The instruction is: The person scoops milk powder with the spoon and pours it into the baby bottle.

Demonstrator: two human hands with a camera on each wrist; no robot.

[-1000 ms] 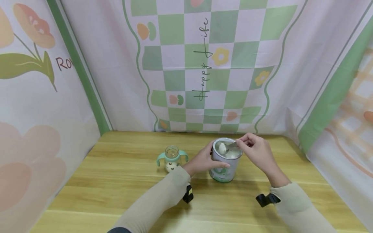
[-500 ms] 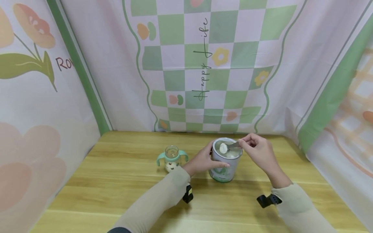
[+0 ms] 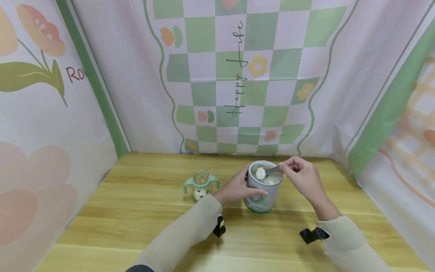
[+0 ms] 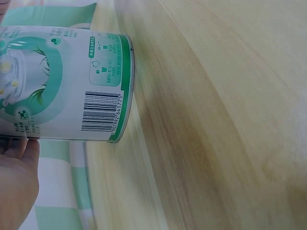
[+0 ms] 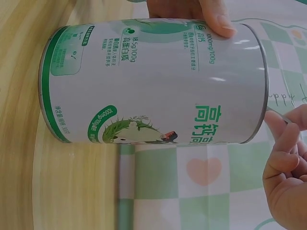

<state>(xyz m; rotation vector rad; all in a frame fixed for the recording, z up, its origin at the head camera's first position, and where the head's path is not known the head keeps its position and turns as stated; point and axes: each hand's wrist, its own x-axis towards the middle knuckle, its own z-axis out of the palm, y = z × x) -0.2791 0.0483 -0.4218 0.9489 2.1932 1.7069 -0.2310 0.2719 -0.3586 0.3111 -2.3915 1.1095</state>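
A white and green milk powder can [image 3: 259,198] stands open on the wooden table, with pale powder inside. My left hand [image 3: 238,187] grips the can round its left side, the thumb lying across the front. Between thumb and fingers my right hand [image 3: 302,177] pinches the handle of a metal spoon [image 3: 273,169]. The spoon's bowl carries a heap of white powder [image 3: 260,173] and hangs within the can's mouth. In the right wrist view the can [image 5: 158,81] shows its printed label, and the right hand [image 5: 288,167] is at its rim. The left wrist view shows its barcode side [image 4: 67,86].
Left of the can, a baby bottle [image 3: 202,186] with mint-green handles stands uncapped, holding something pale low down. It is close to the left forearm. Behind the wooden table [image 3: 136,211] hangs a checkered curtain [image 3: 238,94], with more printed cloth on both sides.
Over the last second the right hand has shifted slightly right, drawing the spoon back a little. The heap on the spoon now looks rougher on top. The left hand and can stay put.
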